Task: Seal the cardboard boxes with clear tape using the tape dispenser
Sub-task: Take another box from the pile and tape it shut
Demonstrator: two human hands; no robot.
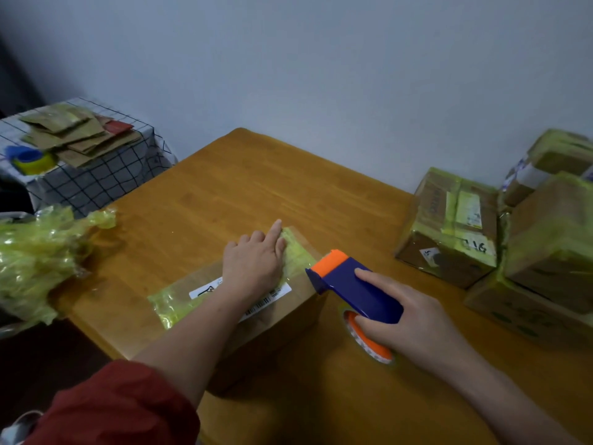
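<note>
We're pressing the left hand [253, 264] flat on the box [282, 319], fingers [276, 229] straight and released. Our right hand [407, 319] is grasping the tape dispenser [349, 284] at the box's right edge.

Label [205, 290] partly under left hand [253, 264], print blurred; stacked boxes [552, 245] cut by the right edge.
</note>
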